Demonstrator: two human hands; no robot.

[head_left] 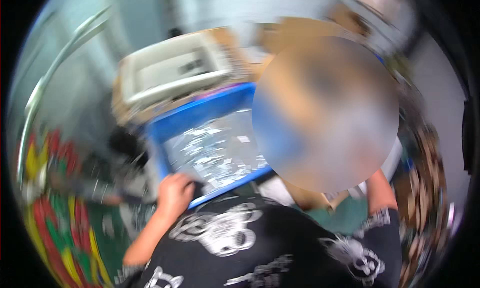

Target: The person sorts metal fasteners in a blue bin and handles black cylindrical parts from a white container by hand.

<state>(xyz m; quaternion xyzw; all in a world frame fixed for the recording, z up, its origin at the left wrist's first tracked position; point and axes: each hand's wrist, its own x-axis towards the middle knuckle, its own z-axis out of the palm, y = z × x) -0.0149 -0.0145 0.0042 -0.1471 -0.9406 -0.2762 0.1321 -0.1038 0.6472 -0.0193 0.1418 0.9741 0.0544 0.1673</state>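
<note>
Though blurred, crate [200, 115] seemingly at co-worker's hand [175, 193].

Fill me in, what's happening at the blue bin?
The frame is heavily motion-blurred. A person in a black printed shirt stands at a blue bin filled with clear, shiny packets. One hand grips the bin's near corner; the other hand is out of sight behind a blurred-out patch. A white tray or box sits beyond the bin. Colourful items lie at the left edge, too blurred to identify. Whether this is the camera wearer or a co-worker is unclear.
</note>
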